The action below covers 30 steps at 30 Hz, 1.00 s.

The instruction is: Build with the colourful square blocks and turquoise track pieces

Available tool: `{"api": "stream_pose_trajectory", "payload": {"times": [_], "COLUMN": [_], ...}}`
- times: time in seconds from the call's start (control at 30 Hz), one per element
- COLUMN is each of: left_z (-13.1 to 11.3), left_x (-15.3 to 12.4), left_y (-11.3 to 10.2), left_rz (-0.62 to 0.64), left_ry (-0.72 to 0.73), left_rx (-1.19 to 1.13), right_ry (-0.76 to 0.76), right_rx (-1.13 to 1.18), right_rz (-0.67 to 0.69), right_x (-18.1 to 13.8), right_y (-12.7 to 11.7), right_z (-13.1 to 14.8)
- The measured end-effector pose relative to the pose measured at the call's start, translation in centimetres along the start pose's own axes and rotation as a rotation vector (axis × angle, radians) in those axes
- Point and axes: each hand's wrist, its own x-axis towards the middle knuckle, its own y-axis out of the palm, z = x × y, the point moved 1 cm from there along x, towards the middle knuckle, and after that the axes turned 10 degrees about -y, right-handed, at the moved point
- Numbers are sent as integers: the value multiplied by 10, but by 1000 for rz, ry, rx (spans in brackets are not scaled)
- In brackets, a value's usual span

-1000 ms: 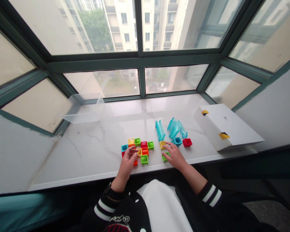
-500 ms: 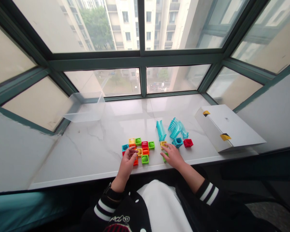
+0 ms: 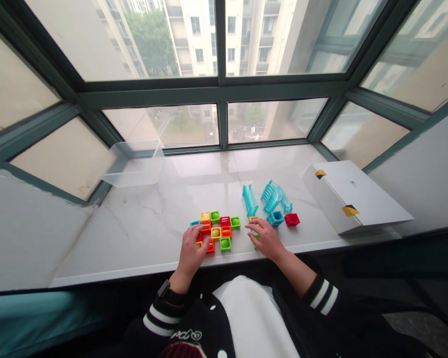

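A cluster of joined coloured cube blocks point(image 3: 220, 227) lies on the white marble sill point(image 3: 153, 219). My left hand point(image 3: 192, 248) rests on the cluster's left edge, fingers curled over a red and a blue block. My right hand point(image 3: 265, 237) lies just right of the cluster, fingers bent over a yellow block point(image 3: 252, 219) and a green block point(image 3: 254, 241). Past it stand a blue block point(image 3: 275, 218) and a red block point(image 3: 291, 219). Several clear turquoise track pieces point(image 3: 271, 196) lie behind them.
A white cardboard box point(image 3: 353, 196) with yellow tape sits at the right end of the sill. A clear plastic tub point(image 3: 134, 164) stands at the back left by the window. The sill's front edge runs just under my wrists.
My left hand slid a little left and down onto the cluster's left edge. My right hand drew slightly back over the yellow and green blocks. The view shifted slightly.
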Motion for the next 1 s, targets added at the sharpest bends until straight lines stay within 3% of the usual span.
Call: {"api": "stream_pose_trajectory", "payload": {"times": [0.3, 0.63, 0.83, 1.0], "left_z": [10, 30, 39, 43], "left_x": [-11, -16, -16, -15], "left_y": [4, -1, -5, -8], "left_rz": [187, 223, 268, 270], "left_ry": [-5, -28, -22, -41], "left_rx": [212, 266, 283, 252], "right_ry": [-132, -215, -161, -92], "right_rx": [94, -32, -108, -125], "right_rz": [263, 366, 439, 459], "right_x": [19, 53, 62, 67], "right_y": [28, 70, 101, 106], "right_z": [36, 75, 93, 95]}}
